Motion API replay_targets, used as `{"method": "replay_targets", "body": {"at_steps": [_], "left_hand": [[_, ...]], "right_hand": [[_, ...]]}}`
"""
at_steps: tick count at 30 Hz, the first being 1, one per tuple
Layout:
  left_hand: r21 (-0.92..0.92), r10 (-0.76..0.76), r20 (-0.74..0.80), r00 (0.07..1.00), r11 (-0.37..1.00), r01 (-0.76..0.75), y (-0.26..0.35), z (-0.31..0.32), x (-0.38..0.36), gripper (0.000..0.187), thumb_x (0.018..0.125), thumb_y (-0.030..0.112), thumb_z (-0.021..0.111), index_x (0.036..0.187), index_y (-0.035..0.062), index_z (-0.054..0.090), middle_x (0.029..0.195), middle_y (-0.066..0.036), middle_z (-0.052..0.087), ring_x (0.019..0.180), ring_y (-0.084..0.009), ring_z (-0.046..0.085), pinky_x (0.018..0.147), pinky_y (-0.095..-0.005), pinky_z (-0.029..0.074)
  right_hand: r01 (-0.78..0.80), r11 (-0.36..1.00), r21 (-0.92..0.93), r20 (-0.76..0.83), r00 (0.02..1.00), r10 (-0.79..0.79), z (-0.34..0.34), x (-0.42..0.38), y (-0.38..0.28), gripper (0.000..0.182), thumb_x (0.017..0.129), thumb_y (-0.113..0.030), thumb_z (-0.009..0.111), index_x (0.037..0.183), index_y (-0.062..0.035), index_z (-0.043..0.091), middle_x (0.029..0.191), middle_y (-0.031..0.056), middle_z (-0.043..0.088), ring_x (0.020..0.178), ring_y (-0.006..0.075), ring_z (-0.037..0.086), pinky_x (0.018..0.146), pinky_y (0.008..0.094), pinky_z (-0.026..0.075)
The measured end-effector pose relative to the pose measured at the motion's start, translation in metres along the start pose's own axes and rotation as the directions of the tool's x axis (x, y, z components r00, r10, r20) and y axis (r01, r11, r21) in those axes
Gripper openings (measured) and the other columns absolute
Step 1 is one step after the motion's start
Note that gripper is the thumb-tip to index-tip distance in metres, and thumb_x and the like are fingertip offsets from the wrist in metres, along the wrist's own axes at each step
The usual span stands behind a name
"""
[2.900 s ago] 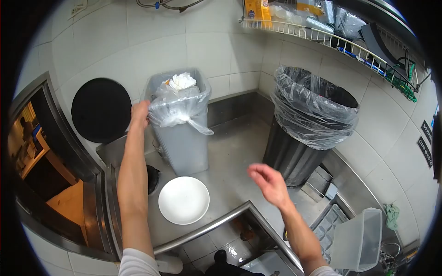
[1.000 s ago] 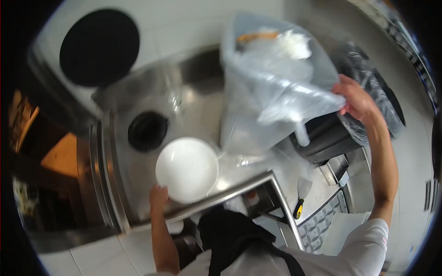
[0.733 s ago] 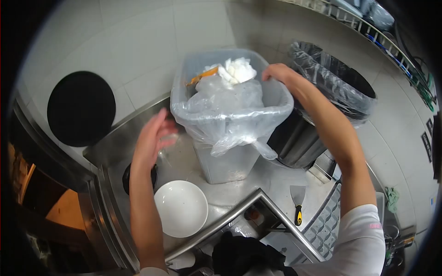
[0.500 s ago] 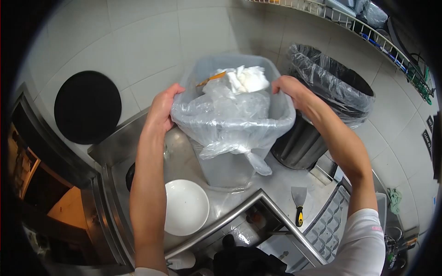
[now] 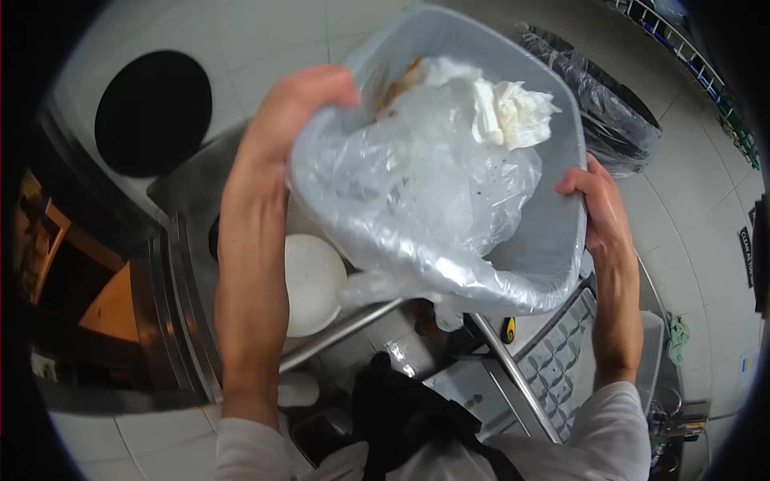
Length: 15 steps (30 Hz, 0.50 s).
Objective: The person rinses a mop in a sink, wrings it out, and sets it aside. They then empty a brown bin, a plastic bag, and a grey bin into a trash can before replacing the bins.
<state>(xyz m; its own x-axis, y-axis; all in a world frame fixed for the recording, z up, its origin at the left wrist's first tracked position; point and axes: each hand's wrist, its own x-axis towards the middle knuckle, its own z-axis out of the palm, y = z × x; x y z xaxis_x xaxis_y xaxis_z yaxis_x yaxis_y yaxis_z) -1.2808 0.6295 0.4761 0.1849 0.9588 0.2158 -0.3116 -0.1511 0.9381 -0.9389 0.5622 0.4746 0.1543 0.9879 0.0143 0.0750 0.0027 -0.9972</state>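
A grey plastic waste bin (image 5: 555, 232) is held up in front of me, tilted so that its open top faces me. A clear plastic liner (image 5: 449, 272) is folded over its near rim. Inside lie crumpled white paper (image 5: 520, 116), a clear plastic bag (image 5: 433, 176) and something brown at the back. My left hand (image 5: 303, 100) is closed on the left rim, thumb over the edge. My right hand (image 5: 597, 200) grips the right rim, thumb on the inner side.
A white bowl (image 5: 313, 284) stands on the steel counter below my left forearm. A black bin with a clear liner (image 5: 597, 108) is behind on the right. A yellow-black scraper handle (image 5: 508, 330), a grey patterned tray (image 5: 553, 365) and a green cloth (image 5: 678, 337) are at the right.
Both hands have lifted the grey bin off the counter and brought it nearer to me, tipping its opening my way. It now covers most of the scraper and part of the bowl.
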Motion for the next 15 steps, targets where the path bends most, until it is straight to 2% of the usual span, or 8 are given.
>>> {"method": "replay_targets", "body": {"at_steps": [2,5,7,8,11,12,13,15], "left_hand": [[0.002,0.057,-0.004,0.998,0.998,-0.057,0.012,0.001,-0.004,0.012,0.078,0.015,0.067,0.079,0.0034,0.067,0.076,-0.004,0.064,0.063,-0.0126,0.059,0.055,-0.0278,0.047],[0.003,-0.040,0.156,0.987,0.999,0.041,0.057,0.016,-0.018,0.012,0.082,0.013,0.065,0.089,0.0037,0.068,0.083,-0.004,0.065,0.073,-0.0122,0.062,0.069,-0.0280,0.051],[-0.184,-0.049,-0.009,0.999,0.982,0.047,0.079,0.048,-0.038,0.012,0.080,0.007,0.061,0.084,-0.0044,0.061,0.076,-0.011,0.065,0.053,-0.0177,0.061,0.046,-0.0285,0.053],[-0.184,-0.052,-0.010,0.999,0.982,0.049,0.083,0.042,-0.038,0.012,0.080,0.007,0.061,0.084,-0.0044,0.061,0.076,-0.011,0.065,0.053,-0.0177,0.061,0.046,-0.0285,0.053],[-0.269,0.034,0.245,0.969,0.963,0.034,0.106,0.011,-0.040,0.009,0.078,0.006,0.059,0.070,0.0034,0.061,0.063,-0.007,0.062,0.046,-0.0159,0.059,0.042,-0.0274,0.052],[-0.279,0.036,0.214,0.976,0.960,0.026,0.106,0.011,-0.052,0.009,0.078,0.006,0.059,0.070,0.0034,0.061,0.063,-0.007,0.062,0.046,-0.0159,0.059,0.042,-0.0274,0.052],[-0.262,0.083,0.210,0.974,0.965,-0.026,0.106,0.014,-0.062,0.008,0.078,0.006,0.059,0.071,0.0021,0.061,0.063,-0.007,0.063,0.047,-0.0160,0.060,0.043,-0.0274,0.052],[-0.228,0.070,0.112,0.991,0.973,-0.043,0.105,0.036,-0.095,0.010,0.079,0.007,0.059,0.073,-0.0014,0.062,0.063,-0.007,0.062,0.048,-0.0168,0.060,0.044,-0.0270,0.052]], "right_hand": [[0.048,0.996,0.071,-0.035,0.998,-0.046,-0.006,-0.013,0.001,0.042,0.071,-0.001,0.060,0.112,0.0036,0.053,0.089,0.0096,0.057,0.071,0.0155,0.057,0.064,0.0278,0.050],[0.141,0.979,0.147,-0.039,0.990,-0.137,-0.008,-0.023,-0.016,0.035,0.073,-0.005,0.062,0.107,0.0020,0.056,0.085,0.0075,0.057,0.070,0.0144,0.056,0.066,0.0261,0.049],[0.191,0.963,0.190,-0.062,0.981,-0.183,-0.019,-0.030,-0.034,0.025,0.075,-0.011,0.065,0.098,-0.0012,0.062,0.086,0.0067,0.059,0.074,0.0140,0.058,0.072,0.0269,0.049],[0.262,0.943,0.207,-0.261,0.943,-0.205,0.017,-0.066,-0.054,0.028,0.076,-0.016,0.068,0.100,-0.0019,0.065,0.093,0.0076,0.063,0.081,0.0157,0.060,0.078,0.0283,0.049],[0.348,0.913,0.213,-0.240,0.924,-0.297,0.019,-0.079,-0.076,0.030,0.083,-0.017,0.066,0.109,-0.0009,0.064,0.103,0.0076,0.065,0.091,0.0156,0.062,0.084,0.0266,0.049],[0.556,0.829,-0.052,-0.177,0.812,-0.556,0.007,-0.077,-0.073,0.029,0.087,-0.016,0.064,0.111,-0.0006,0.064,0.106,0.0073,0.065,0.095,0.0148,0.062,0.087,0.0256,0.048],[0.730,0.624,-0.279,-0.037,0.641,-0.766,-0.006,-0.071,-0.072,0.028,0.091,-0.016,0.061,0.113,-0.0002,0.063,0.108,0.0070,0.064,0.099,0.0140,0.062,0.090,0.0246,0.046],[0.614,0.757,-0.223,-0.057,0.768,-0.639,-0.045,-0.052,-0.074,0.027,0.098,-0.017,0.054,0.116,0.0004,0.062,0.113,0.0072,0.063,0.103,0.0127,0.061,0.093,0.0244,0.045]]}}
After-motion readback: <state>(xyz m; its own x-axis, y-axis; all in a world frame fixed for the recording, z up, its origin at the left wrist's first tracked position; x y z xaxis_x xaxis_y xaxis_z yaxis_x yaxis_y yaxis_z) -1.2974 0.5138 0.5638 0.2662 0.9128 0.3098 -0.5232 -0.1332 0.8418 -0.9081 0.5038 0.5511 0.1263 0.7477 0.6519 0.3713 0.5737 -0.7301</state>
